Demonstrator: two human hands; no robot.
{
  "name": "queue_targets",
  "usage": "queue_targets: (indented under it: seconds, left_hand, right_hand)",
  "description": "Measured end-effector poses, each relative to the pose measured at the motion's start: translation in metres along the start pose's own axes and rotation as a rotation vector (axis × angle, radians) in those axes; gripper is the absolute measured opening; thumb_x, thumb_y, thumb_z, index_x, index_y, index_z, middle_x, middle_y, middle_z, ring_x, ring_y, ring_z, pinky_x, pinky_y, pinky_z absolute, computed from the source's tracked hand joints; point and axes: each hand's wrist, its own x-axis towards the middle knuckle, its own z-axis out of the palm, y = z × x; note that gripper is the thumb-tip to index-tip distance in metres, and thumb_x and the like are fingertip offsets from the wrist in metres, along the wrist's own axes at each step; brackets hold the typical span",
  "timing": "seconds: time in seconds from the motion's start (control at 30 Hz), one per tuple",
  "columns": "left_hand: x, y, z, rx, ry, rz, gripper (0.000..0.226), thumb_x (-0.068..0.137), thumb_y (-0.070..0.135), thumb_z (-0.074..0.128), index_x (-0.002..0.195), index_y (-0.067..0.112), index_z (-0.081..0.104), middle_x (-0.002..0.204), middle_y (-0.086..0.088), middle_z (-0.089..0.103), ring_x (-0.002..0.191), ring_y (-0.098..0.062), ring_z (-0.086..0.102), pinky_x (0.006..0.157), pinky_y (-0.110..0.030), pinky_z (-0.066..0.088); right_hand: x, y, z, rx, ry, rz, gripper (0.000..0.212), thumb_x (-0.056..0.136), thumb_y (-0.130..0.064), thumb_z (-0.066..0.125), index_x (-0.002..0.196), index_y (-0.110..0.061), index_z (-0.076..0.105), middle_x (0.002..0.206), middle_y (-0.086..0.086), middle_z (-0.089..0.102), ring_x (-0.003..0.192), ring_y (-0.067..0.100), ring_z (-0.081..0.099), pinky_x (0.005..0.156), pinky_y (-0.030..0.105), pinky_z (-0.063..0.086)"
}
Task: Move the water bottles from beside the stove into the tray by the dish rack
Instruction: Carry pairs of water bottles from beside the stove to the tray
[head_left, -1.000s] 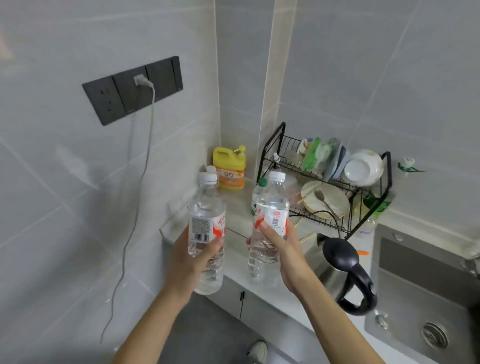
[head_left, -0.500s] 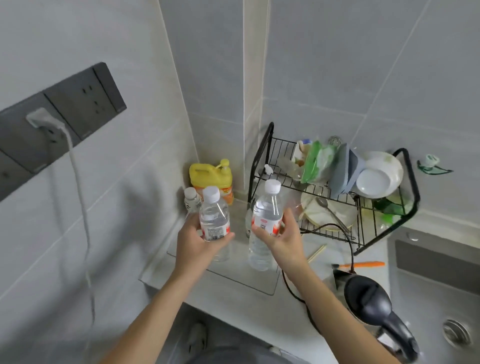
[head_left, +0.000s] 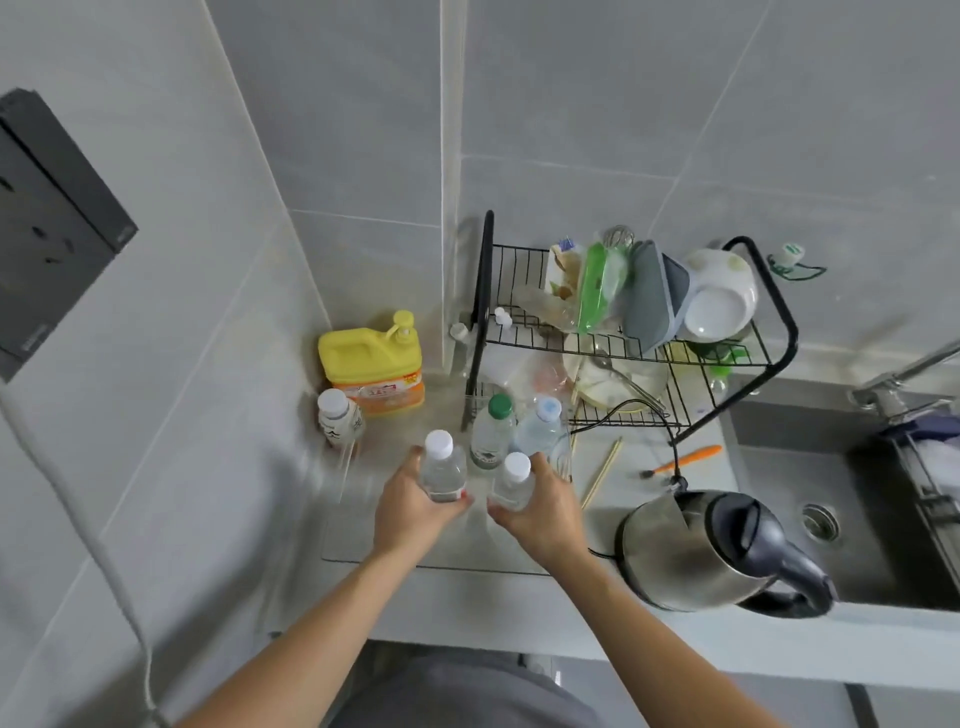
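Note:
My left hand (head_left: 413, 512) grips a clear water bottle with a white cap (head_left: 442, 467). My right hand (head_left: 540, 512) grips a second white-capped water bottle (head_left: 514, 480). Both bottles are upright and low over the clear tray (head_left: 363, 551) on the counter, left of the black dish rack (head_left: 623, 343). Just behind them in the tray stand a green-capped bottle (head_left: 492, 431) and a pale-blue-capped bottle (head_left: 540, 428). Whether the held bottles touch the tray floor is unclear.
A yellow detergent jug (head_left: 374, 364) and a small white-capped bottle (head_left: 337, 418) stand at the tray's back left. A steel kettle (head_left: 717, 551) sits to the right, with chopsticks (head_left: 602, 470) and an orange brush (head_left: 685, 460) behind it. The sink (head_left: 841, 509) lies far right.
Both hands have lowered the two bottles closer to the tray, next to the bottles standing there. The view has tilted further down over the counter.

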Motion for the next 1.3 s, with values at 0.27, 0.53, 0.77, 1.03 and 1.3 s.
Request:
queue_targets:
  seconds: [0.27,0.53,0.77,1.03,1.3]
  left_hand:
    - [0.014,0.007,0.007,0.044,-0.004,0.054,0.062,0.064,0.04,0.097,0.11,0.03,0.057,0.099,0.009,0.073,0.096,-0.027,0.071,0.077,-0.04,0.057]
    - [0.024,0.03,-0.035,0.135,-0.163,0.461,0.028,0.086,0.032,0.088,0.109,0.025,0.074,0.104,0.009,0.064,0.098,0.0,0.064,0.087,-0.027,0.053]
    - [0.025,0.06,-0.049,0.496,-0.319,0.605,0.031,0.095,0.038,0.078,0.123,0.04,0.065,0.103,0.016,0.053,0.082,-0.001,0.06,0.06,-0.02,0.038]
    - [0.031,0.066,-0.053,0.709,-0.232,0.553,0.028,0.104,0.04,0.065,0.122,0.022,0.055,0.107,-0.002,0.074,0.087,-0.03,0.067,0.072,-0.046,0.057]
    - [0.053,0.065,-0.065,0.645,-0.177,0.413,0.036,0.104,0.045,0.062,0.113,0.012,0.051,0.084,-0.011,0.066,0.078,-0.035,0.063,0.072,-0.046,0.052]
  right_hand:
    - [0.005,-0.011,0.006,-0.087,-0.007,-0.027,0.054,0.074,-0.041,0.082,0.1,-0.031,0.036,0.098,-0.003,0.064,0.085,0.03,0.064,0.064,0.037,0.048]
    - [0.0,-0.023,-0.025,-0.192,0.031,-0.268,0.055,0.082,-0.035,0.086,0.126,-0.024,0.055,0.12,-0.003,0.053,0.108,0.025,0.058,0.081,0.043,0.056]
    - [0.007,-0.027,-0.056,-0.308,-0.16,-0.372,0.041,0.088,-0.031,0.082,0.124,-0.02,0.067,0.111,0.002,0.054,0.107,0.027,0.056,0.088,0.041,0.052]
    - [0.018,-0.028,-0.068,-0.376,-0.184,-0.429,0.03,0.091,-0.033,0.079,0.111,-0.018,0.064,0.099,0.002,0.064,0.089,0.032,0.065,0.077,0.041,0.054]
    - [0.025,-0.037,-0.065,-0.418,-0.177,-0.406,0.031,0.092,-0.041,0.077,0.108,-0.019,0.061,0.101,0.002,0.07,0.09,0.03,0.067,0.079,0.043,0.057]
